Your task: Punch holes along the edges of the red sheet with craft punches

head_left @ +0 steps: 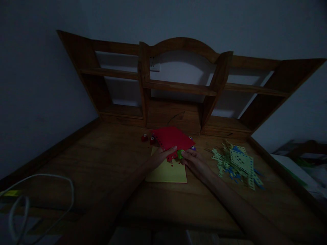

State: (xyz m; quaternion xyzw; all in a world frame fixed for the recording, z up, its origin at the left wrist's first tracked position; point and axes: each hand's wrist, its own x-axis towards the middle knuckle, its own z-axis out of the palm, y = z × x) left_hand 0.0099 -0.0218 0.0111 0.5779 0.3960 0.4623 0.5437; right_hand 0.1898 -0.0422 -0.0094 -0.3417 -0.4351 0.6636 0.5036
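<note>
My left hand (160,157) grips a red sheet of paper (172,137) at its near left edge, thumb on top. A row of small holes runs along the sheet's left edge. My right hand (195,160) is closed around a small green paper punch (180,154), which sits at the sheet's near edge. Beneath lies a yellow sheet (166,173), with small red bits of paper scattered on it. To the left of the red sheet stand two dark red punches, one red punch (144,137) farther out. Two purple punches, including this purple punch (193,148), show at its right edge.
A pile of punched yellow-green and blue paper pieces (241,161) lies on the right of the wooden desk (102,163). A wooden shelf unit (178,88) rises at the back. A white cable (51,175) loops at the front left. The room is dim.
</note>
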